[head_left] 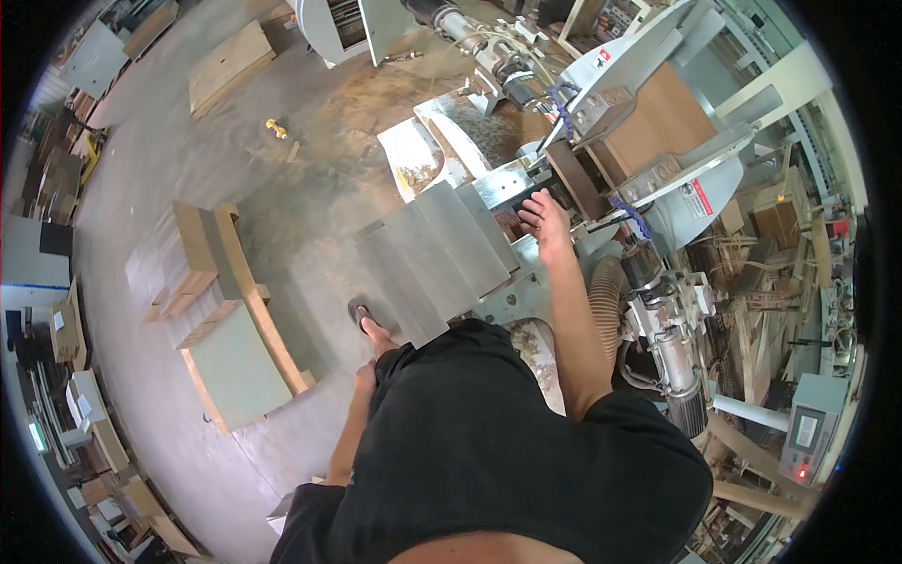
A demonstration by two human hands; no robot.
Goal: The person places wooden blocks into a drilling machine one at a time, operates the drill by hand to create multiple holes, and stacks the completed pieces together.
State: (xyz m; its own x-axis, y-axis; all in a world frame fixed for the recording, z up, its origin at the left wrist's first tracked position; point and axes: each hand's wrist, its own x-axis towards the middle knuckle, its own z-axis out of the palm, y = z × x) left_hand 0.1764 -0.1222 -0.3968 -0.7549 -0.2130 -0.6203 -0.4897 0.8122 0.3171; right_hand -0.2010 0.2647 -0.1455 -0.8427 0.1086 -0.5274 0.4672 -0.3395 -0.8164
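Observation:
My right hand (pixel 547 224) reaches forward over the machine's front, palm partly up and fingers apart, with nothing in it. Just beyond it a narrow brown board (pixel 575 179) stands on edge between the machine's clamps. Left of this hand, several grey flat panels (pixel 427 258) lie overlapping like steps beside the machine. My left hand (pixel 365 378) hangs low next to my left leg; its fingers are too small and partly hidden to read. A sandalled foot (pixel 366 320) shows on the floor just past it.
To the left, stacks of panels (pixel 244 352) rest on a wooden pallet (pixel 263 329). A yellow tool (pixel 275 129) lies on the floor farther off. Motor units (pixel 667 348), a ribbed hose (pixel 604 291) and a control box (pixel 810 428) stand on the right.

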